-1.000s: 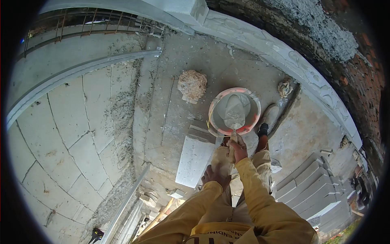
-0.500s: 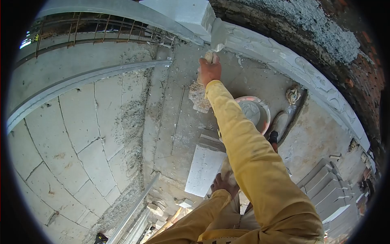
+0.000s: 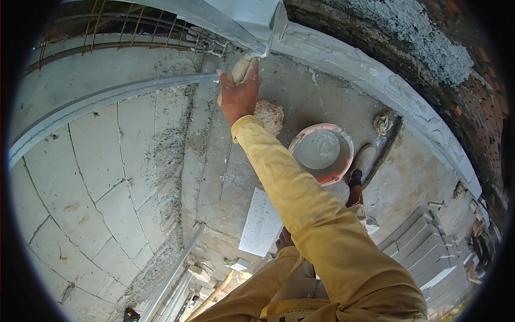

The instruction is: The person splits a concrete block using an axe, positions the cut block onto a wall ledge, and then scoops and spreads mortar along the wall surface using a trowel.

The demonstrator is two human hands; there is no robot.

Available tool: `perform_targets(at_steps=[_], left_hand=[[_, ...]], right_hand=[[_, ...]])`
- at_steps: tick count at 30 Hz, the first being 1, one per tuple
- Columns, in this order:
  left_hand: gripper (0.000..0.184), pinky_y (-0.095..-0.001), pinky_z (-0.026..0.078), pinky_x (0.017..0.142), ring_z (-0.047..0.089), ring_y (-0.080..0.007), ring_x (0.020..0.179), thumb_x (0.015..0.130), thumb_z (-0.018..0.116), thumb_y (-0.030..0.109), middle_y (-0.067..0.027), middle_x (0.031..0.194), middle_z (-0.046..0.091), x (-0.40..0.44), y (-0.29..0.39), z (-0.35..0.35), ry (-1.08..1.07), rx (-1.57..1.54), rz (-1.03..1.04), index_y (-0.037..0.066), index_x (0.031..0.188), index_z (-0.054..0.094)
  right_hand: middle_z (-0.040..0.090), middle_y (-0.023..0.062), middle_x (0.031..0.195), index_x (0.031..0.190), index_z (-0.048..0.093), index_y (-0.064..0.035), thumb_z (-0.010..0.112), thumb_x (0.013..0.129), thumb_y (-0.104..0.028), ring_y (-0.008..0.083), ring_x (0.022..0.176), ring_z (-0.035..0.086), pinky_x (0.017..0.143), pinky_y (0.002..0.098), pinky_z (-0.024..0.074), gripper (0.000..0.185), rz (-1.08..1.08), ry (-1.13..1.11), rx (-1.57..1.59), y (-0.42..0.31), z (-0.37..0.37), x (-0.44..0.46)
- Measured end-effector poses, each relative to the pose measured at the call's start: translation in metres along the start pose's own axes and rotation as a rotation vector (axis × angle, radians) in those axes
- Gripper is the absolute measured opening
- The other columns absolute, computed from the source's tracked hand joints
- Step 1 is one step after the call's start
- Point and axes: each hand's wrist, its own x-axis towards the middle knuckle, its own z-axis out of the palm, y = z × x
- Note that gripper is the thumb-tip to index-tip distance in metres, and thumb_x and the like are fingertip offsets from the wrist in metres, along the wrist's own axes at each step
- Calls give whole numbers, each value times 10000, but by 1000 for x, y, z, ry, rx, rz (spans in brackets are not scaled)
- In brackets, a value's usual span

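My right hand point(image 3: 241, 92) is stretched out at the upper middle, closed round the handle of a trowel point(image 3: 242, 68). The trowel's blade is seen edge-on against the end of the white block point(image 3: 241, 16) on top of the wall. My left hand point(image 3: 284, 239) rests low by my leg, mostly hidden behind my right sleeve, its fingers not clearly seen. Between my right arm and my foot stands a round bucket point(image 3: 343, 173) of grey mortar point(image 3: 320, 150).
A rough lump point(image 3: 270, 117) lies on the floor beside the bucket. A white block point(image 3: 259, 222) lies near my legs, and stacked blocks point(image 3: 421, 247) stand at lower right. A metal bar point(image 3: 107, 97) crosses the left. The mortar-topped wall point(image 3: 375, 67) curves along the upper right.
From the bucket, my right hand has carried the trowel up to the wall, then left to the block's end. The mortar on the blade no longer shows. My left hand is now more hidden.
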Motion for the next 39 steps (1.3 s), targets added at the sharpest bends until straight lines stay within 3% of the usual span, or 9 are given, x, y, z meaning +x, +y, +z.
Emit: perform_targets(at_steps=[7, 10, 23, 25, 27, 29, 32, 34, 39], left_hand=[[767, -530, 275, 1090, 276, -383, 1382, 797, 609, 531, -188, 1473, 267, 2, 3, 1, 8, -1, -5, 271, 1462, 332], [758, -527, 276, 1090, 277, -380, 1382, 800, 608, 519, -186, 1474, 266, 3, 1, 5, 4, -4, -5, 269, 1462, 333], [823, -494, 281, 1098, 300, -374, 1370, 743, 673, 535, -182, 1466, 288, -8, 20, 1, 98, -2, -46, 267, 1447, 340], [822, -497, 278, 1101, 298, -382, 1370, 741, 677, 521, -184, 1472, 281, -9, 25, 2, 84, 1, -39, 275, 1447, 335], [829, -496, 273, 1106, 300, -388, 1367, 729, 690, 491, -182, 1475, 272, -12, 27, 4, 84, -26, -27, 279, 1445, 331], [813, -495, 270, 1111, 303, -387, 1365, 726, 696, 462, -177, 1480, 264, -15, 34, 6, 76, -46, -72, 277, 1435, 344], [805, -487, 274, 1110, 309, -377, 1363, 716, 708, 456, -180, 1479, 265, -17, 37, 12, 107, -28, -52, 265, 1421, 370], [806, -484, 277, 1109, 316, -372, 1358, 711, 714, 457, -180, 1476, 268, -18, 42, 15, 125, -9, -53, 259, 1417, 379], [814, -482, 282, 1105, 328, -373, 1348, 710, 721, 465, -180, 1468, 279, -20, 60, 19, 139, 51, -61, 254, 1419, 380]], right_hand=[[380, 297, 1335, 1460, 232, 61, 653, 854, -185, 444, 1212, 445, 1044, 447, 379, 778, -30, -93, -83, 21, -26, -48], [468, 233, 1291, 1414, 281, 108, 638, 882, -137, 253, 1175, 489, 1002, 335, 403, 686, -31, -97, 50, 50, -61, -84], [603, 66, 815, 1173, 519, -7, 654, 839, -240, 202, 688, 613, 563, 344, 505, 428, 686, -150, -420, 195, -332, -161], [644, 114, 852, 1145, 560, -21, 574, 879, -236, 217, 752, 640, 670, 356, 512, 343, 825, -185, -491, 196, -318, -137], [680, 164, 855, 1069, 606, -44, 508, 901, -253, 260, 843, 674, 837, 451, 484, 285, 241, -951, -1451, 251, -330, -108], [658, 147, 806, 1069, 602, -52, 521, 895, -239, 293, 828, 664, 818, 484, 442, 269, 532, -520, -1337, 369, -312, -110], [609, 106, 748, 1042, 593, -65, 567, 886, -225, 265, 651, 612, 594, 418, 466, 224, 1253, -279, -325, 356, -325, -86], [532, 65, 727, 1017, 574, -82, 620, 870, -202, 202, 498, 509, 406, 354, 400, 195, 1382, -207, 110, 293, -344, -84], [543, 42, 806, 1194, 514, -120, 621, 876, -200, 178, 553, 549, 437, 341, 421, 345, 1127, -380, 334, 181, -413, -118]])
